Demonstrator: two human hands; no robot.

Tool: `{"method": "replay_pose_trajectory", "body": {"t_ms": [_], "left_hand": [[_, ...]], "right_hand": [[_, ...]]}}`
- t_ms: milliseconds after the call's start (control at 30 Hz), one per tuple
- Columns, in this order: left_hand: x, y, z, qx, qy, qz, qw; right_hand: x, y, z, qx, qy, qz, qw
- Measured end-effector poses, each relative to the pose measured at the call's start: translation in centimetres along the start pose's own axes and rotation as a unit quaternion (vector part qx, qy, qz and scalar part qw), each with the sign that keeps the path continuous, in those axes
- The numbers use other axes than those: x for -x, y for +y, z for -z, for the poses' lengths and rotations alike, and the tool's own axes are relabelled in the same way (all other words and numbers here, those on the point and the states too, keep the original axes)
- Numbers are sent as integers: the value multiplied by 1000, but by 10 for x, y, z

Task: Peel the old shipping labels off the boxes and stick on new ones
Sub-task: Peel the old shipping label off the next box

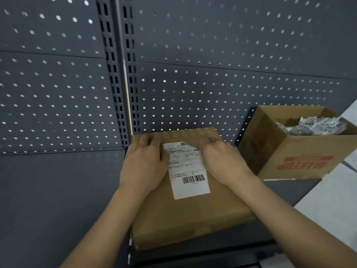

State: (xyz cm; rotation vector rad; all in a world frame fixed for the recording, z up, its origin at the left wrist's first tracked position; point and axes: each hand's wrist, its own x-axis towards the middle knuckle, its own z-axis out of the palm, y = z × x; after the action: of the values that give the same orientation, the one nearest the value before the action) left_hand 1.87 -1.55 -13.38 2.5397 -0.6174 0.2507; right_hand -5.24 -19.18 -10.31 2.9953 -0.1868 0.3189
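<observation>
Left hand (144, 163) and right hand (222, 161) press flat on box (183, 219) — label (188, 171) between

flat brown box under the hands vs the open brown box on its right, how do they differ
The flat brown cardboard box is closed; the taller open-topped brown cardboard box is not. The flat box carries a white shipping label; the open box shows red print. The open box holds crumpled white paper; the flat box's inside is hidden. Both are brown cardboard.
</observation>
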Motion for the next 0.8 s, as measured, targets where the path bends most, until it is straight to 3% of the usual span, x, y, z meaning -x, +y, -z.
{"method": "replay_pose_trajectory", "body": {"t_ms": [367, 700, 800], "left_hand": [[0, 0, 0, -2, -4, 1, 1000], [2, 0, 2, 11, 1, 1, 1000], [2, 1, 3, 13, 1, 0, 1000]], "right_hand": [[0, -8, 2, 42, 17, 39, 998], [-4, 0, 0, -24, 1, 55, 998], [-2, 3, -3, -76, 16, 8, 997]]}}
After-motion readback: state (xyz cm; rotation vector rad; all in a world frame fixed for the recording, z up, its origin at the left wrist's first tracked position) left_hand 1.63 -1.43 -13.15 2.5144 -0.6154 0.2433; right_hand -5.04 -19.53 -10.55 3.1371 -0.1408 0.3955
